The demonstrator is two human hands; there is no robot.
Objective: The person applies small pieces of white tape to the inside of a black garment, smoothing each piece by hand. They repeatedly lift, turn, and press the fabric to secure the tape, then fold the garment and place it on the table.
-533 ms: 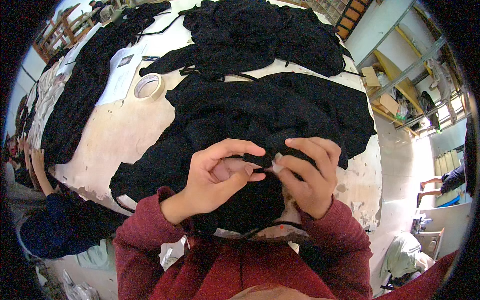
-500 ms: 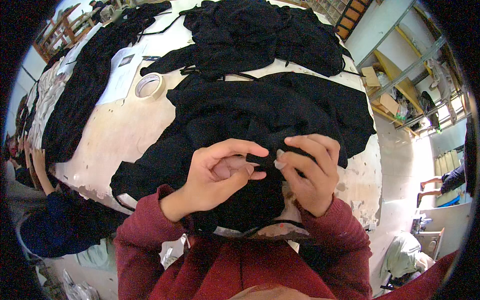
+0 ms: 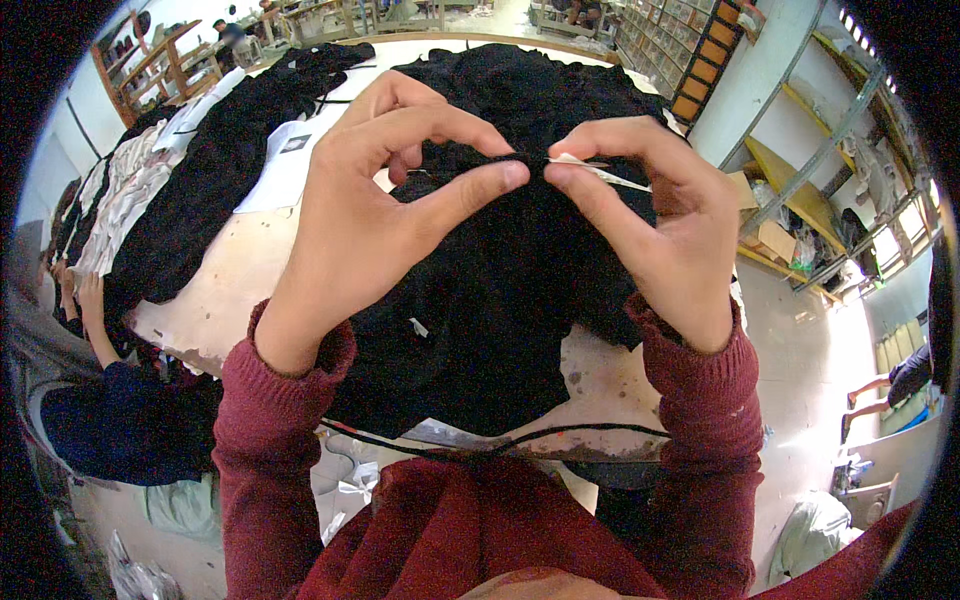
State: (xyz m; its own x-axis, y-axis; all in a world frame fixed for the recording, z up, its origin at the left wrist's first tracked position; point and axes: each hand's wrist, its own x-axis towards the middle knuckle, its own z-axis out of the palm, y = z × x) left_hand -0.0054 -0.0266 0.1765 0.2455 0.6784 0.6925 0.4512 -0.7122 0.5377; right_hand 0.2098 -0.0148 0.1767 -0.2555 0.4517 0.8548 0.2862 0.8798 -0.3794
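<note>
My left hand (image 3: 385, 190) is raised over the table with thumb and forefinger pinched on the edge of a black garment (image 3: 480, 290). Facing it, my right hand (image 3: 660, 215) pinches too, a small gap from the left fingertips. Between its thumb and forefinger sits a thin white pointed strip (image 3: 620, 180); whether it is a label or something else cannot be made out. Dark cloth shows between the two pinches. Lower on the garment lies a small white scrap (image 3: 418, 327). A black cord (image 3: 590, 428) runs along the table's front edge.
More black garments (image 3: 200, 190) are heaped at the left, near a printed paper sheet (image 3: 275, 165). At the left edge another person's hands (image 3: 88, 300) rest by pale cloth. Metal shelves (image 3: 800, 170) with boxes stand at the right.
Both hands have risen and moved away from my body, fingers now pinched. The white strip shows in my right hand. The garment has shifted on the table, and the tape roll is hidden.
</note>
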